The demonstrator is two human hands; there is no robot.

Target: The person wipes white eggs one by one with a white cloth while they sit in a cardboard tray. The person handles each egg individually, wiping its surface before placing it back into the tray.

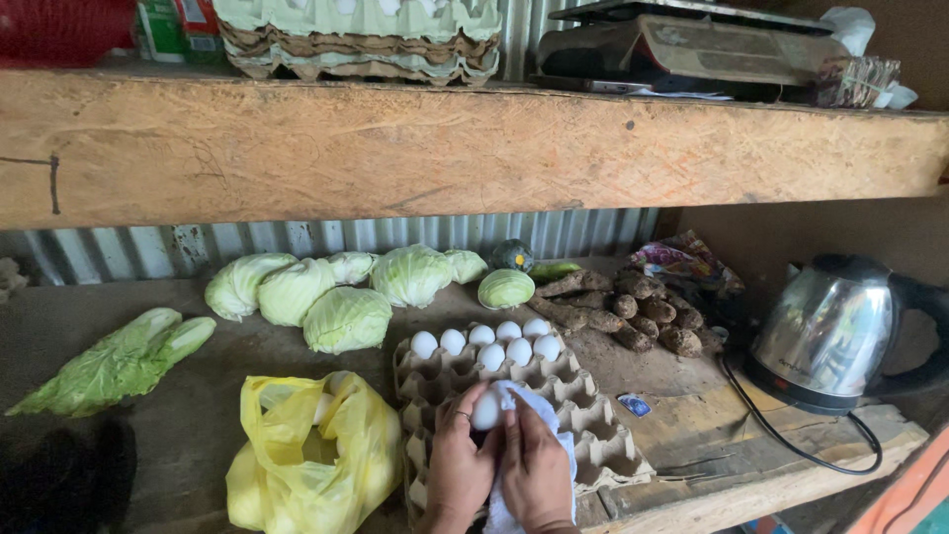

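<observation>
Left hand (460, 457) grips a smooth white egg (485, 409) in its fingertips, right over the grey moulded-pulp egg tray (603, 445); right hand (537, 465) clutches a white cloth (522, 400) against the shell. Yellow plastic bag (311, 455) sits just left, pale green cabbages (341, 292) behind.

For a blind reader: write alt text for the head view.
Two hands hold a white egg over a cardboard egg tray, the left hand gripping it and the right hand pressing a white cloth to it. Seven eggs sit at the tray's far end; cabbages, a yellow bag and a kettle surround it.
</observation>
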